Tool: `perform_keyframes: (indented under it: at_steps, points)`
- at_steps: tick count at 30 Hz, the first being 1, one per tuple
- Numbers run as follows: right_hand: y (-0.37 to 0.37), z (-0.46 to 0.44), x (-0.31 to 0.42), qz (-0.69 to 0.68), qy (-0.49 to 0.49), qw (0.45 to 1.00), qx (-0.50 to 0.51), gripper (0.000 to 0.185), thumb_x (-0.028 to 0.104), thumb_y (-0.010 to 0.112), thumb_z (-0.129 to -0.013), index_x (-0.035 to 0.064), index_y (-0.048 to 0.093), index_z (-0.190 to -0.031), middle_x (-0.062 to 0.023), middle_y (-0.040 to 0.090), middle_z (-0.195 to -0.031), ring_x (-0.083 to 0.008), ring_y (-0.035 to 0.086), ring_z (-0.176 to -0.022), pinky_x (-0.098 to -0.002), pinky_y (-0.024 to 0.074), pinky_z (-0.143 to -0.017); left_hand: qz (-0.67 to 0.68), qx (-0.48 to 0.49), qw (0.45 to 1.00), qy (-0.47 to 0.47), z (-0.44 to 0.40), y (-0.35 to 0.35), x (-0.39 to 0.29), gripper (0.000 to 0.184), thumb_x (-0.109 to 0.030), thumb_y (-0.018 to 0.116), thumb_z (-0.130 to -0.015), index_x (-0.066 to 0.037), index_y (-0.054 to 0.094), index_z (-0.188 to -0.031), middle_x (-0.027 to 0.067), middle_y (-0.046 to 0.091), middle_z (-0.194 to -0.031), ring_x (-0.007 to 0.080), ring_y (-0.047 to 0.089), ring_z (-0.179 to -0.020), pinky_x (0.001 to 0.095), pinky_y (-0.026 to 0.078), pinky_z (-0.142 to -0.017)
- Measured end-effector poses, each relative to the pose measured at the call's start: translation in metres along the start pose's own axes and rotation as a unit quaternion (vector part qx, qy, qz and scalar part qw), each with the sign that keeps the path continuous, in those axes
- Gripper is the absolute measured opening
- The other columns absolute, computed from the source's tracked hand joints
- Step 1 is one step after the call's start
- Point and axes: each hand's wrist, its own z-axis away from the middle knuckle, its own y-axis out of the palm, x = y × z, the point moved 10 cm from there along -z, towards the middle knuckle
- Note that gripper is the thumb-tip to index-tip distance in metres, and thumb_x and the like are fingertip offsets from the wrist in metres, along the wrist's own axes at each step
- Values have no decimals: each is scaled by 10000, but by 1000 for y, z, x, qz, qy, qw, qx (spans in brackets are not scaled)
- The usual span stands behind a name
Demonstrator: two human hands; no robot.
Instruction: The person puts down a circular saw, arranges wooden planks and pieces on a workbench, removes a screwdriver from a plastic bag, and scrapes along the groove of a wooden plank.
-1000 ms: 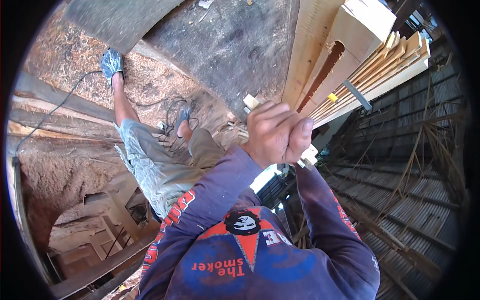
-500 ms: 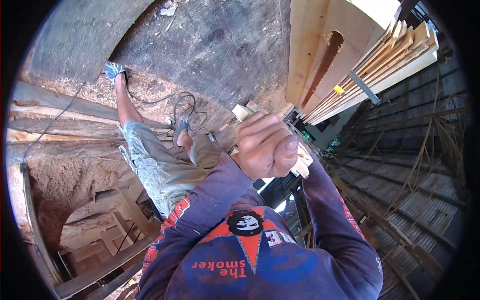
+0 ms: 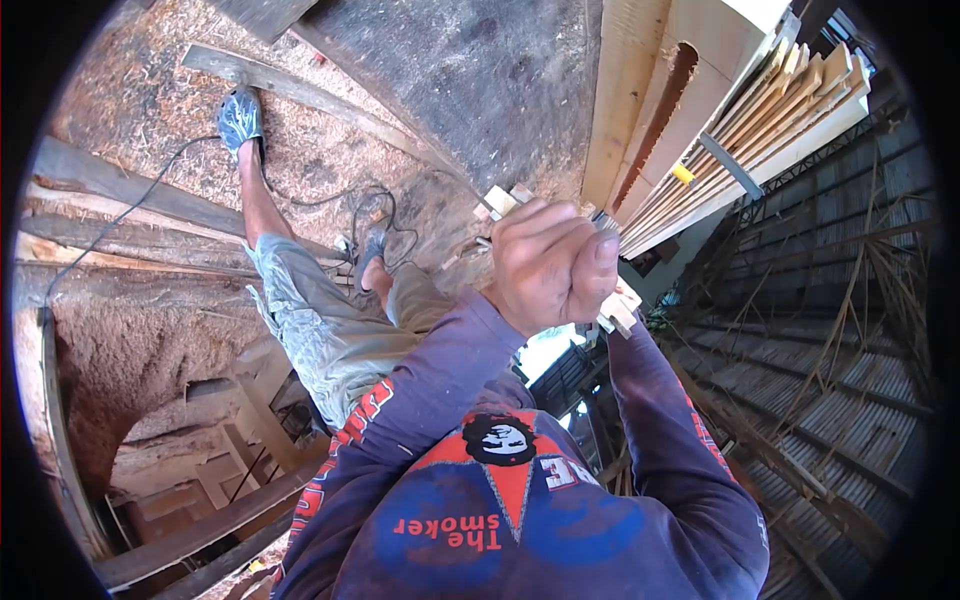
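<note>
My left hand (image 3: pixel 555 265) is a closed fist in the middle of the head view, thumb on its right side. What its fingers grip is hidden inside the fist. Pale wooden piece ends (image 3: pixel 502 203) stick out beyond the knuckles at the upper left. Below the thumb, notched pale wood (image 3: pixel 621 308) shows beside my right sleeve (image 3: pixel 650 385). Whether both ends belong to one piece I cannot tell. The right forearm reaches up behind the fist, and my right hand is hidden there.
Stacked boards (image 3: pixel 770 135) with a metal bar and yellow piece stand upper right. A dark sheet (image 3: pixel 470 80) lies on sawdust-covered ground. A black cable (image 3: pixel 140 205) runs past my feet, and long planks (image 3: pixel 130 240) lie at left. Corrugated metal (image 3: pixel 840 370) fills the right side.
My left fist has shifted slightly right and up in the view. The view has turned, showing more sawdust ground and a plank near my foot.
</note>
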Motion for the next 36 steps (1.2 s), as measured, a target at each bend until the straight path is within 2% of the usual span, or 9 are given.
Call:
perform_keyframes:
  at_steps: [7, 15, 23, 24, 27, 31, 33, 35, 36]
  points:
    - [21, -19, -41, 37, -38, 998, -38, 650, 257, 740, -822, 24, 453, -1357, -284, 674, -1137, -433, 660, -1066, -495, 520, -912, -24, -34, 999, -10, 9, -7, -3, 519, -176, 378, -1051, -82, 510, -558, 25, 573, -521, 184, 529, -452, 352, 415, -507]
    - [-39, 48, 28, -25, -38, 991, -126, 450, 224, 652, -882, 24, 486, -1250, -315, 682, -1008, -495, 656, -969, -560, 518, -860, 49, -115, 987, -99, 28, -18, 3, 576, -278, 446, -1075, -83, 547, -542, 2, 523, -453, 142, 533, -404, 318, 447, -445]
    - [-22, 59, 11, -87, 86, 941, -316, 259, 84, 576, -816, 9, 649, -1053, -252, 690, -1018, -442, 656, -1000, -523, 521, -888, -3, -106, 985, -138, 24, -23, -1, 566, -380, 458, -1081, -63, 533, -618, 35, 527, -538, 108, 523, -469, 264, 434, -490]
    - [-30, 67, 14, -81, 93, 915, -383, 279, 76, 571, -819, 9, 649, -1079, -233, 693, -1013, -431, 653, -1000, -513, 521, -891, -14, -89, 986, -143, 22, -23, 3, 563, -389, 462, -1078, -66, 532, -622, 29, 524, -542, 102, 515, -482, 262, 424, -507]
    - [-21, 56, 10, -167, 85, 919, -346, 302, 75, 564, -837, 4, 646, -1119, -222, 689, -1026, -418, 649, -992, -513, 515, -890, -53, -35, 981, -185, 18, -29, 17, 532, -395, 478, -1072, -52, 559, -673, 13, 535, -594, 86, 509, -548, 265, 406, -543]
    - [-19, 50, 9, -164, 108, 918, -344, 333, 81, 577, -840, 7, 635, -1160, -228, 685, -1014, -385, 657, -982, -501, 518, -865, -248, 120, 952, -135, 13, 20, -52, 396, -368, 517, -1061, -19, 625, -907, 12, 577, -762, 74, 517, -675, 266, 428, -613]
    - [-18, 53, 9, -172, 107, 916, -347, 367, 84, 594, -830, 18, 629, -1189, -220, 686, -1012, -358, 655, -976, -483, 515, -842, -289, 218, 923, -131, 35, 63, -87, 284, -292, 588, -1029, -13, 630, -999, 48, 602, -828, 139, 553, -784, 316, 454, -742]
    - [-22, 59, 9, -181, 103, 914, -347, 414, 95, 605, -827, 21, 620, -1234, -207, 689, -1009, -336, 649, -967, -460, 498, -838, -519, 378, 759, 109, 65, 132, -134, 236, -201, 660, -957, -22, 616, -1105, 115, 600, -964, 262, 564, -953, 430, 432, -911]
    - [-23, 63, 9, -183, 106, 913, -348, 438, 107, 607, -830, 20, 616, -1259, -202, 690, -1009, -326, 645, -961, -450, 484, -842, -531, 427, 718, 143, 83, 155, -133, 285, -176, 696, -907, -29, 607, -1133, 140, 588, -1027, 312, 545, -1007, 448, 413, -947]
